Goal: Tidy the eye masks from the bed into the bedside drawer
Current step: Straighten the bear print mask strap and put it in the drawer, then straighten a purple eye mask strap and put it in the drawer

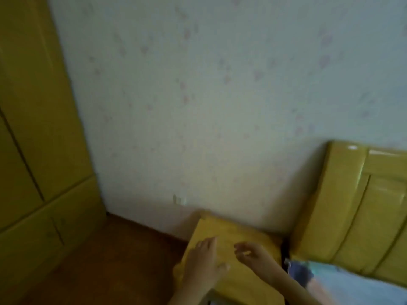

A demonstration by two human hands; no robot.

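The frame is blurred. A yellow wooden bedside table (229,230) stands at the bottom centre, against the wall. Over its top, near the left side, is my left hand (204,263), fingers spread and holding nothing. My right hand (253,254) hovers above the top's right part with fingers loosely curled and apart, empty. A dark blue fabric item (300,274), possibly an eye mask, lies at the bed's corner by the headboard. The drawer front is hidden below the frame edge.
A yellow wooden headboard (356,208) rises at the right, with light blue bedding (356,289) below it. A tall yellow wardrobe (37,137) fills the left side. Brown wooden floor (114,260) lies between wardrobe and bedside table. A pale floral wall (198,106) is behind.
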